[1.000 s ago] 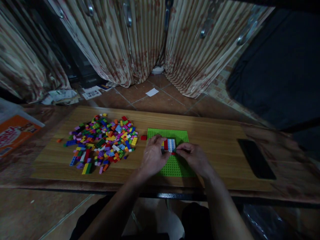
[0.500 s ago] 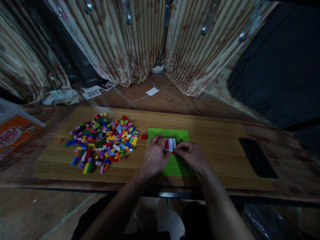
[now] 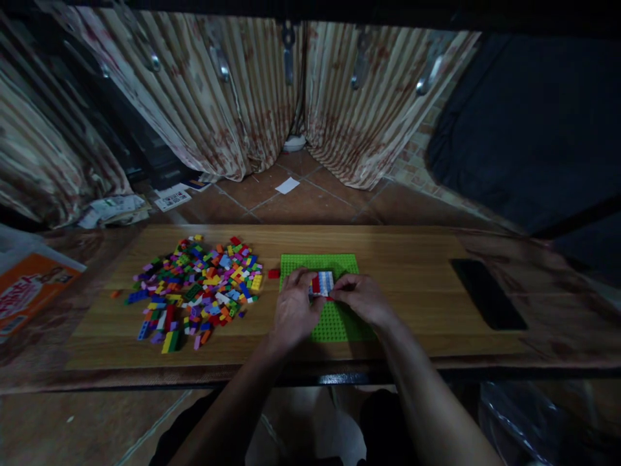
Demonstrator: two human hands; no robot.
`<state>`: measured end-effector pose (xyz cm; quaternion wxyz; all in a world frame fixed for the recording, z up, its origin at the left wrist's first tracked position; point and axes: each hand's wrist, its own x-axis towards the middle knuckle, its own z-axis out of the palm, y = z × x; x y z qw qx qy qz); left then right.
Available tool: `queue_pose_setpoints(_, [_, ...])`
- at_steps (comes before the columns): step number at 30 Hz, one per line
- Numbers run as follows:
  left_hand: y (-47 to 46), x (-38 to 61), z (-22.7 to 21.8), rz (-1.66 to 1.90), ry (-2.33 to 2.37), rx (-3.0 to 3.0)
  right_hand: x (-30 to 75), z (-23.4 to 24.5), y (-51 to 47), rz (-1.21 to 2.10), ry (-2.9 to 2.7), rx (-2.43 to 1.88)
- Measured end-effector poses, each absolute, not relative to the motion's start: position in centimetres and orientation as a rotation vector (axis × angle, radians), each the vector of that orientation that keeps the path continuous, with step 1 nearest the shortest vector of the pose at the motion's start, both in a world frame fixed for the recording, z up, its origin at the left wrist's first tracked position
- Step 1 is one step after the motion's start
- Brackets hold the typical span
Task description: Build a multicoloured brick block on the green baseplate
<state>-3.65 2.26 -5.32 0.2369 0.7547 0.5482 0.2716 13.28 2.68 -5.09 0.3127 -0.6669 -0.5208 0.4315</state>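
Brings right hand (image 3: pixel 358 298) against striped toy-brick assembly (image 3: pixel 325 283), gripped in left hand (image 3: pixel 297 309); seemingly works one corner, with pinch contents unclear.

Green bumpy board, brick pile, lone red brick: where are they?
Green board (image 3: pixel 334 329): head view, bare studs near its front.
Brick pile (image 3: pixel 194 291): head view, its middle.
Lone red brick (image 3: pixel 274 274): head view, its middle.

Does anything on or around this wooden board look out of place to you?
A few strays: an orange brick lies left of the main brick pile, and a red brick sits beside the green baseplate rather than on it. White paper lies on the tiled floor. I see no clear damage.
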Motion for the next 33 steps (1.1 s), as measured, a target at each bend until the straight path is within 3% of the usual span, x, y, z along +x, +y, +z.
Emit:
queue_pose_setpoints(5, [2.2,-3.9,-5.2,0.78,1.462,2.03,14.7,-4.6,2.4,1.23,-1.201,-1.651])
queue_pose_setpoints(9, [2.4,-4.7,-4.9,0.753,1.395,1.907,15.9,-4.7,2.7,0.996,-1.093,-1.683])
queue_pose_setpoints(20, [3.5,-6.1,-4.1,0.724,1.434,1.65,13.2,-4.3,1.5,0.858,-1.93,-1.508])
queue_pose_setpoints(33, [2.7,-5.1,-4.6,0.674,1.416,1.645,13.7,-5.6,1.9,0.632,-2.084,-1.627])
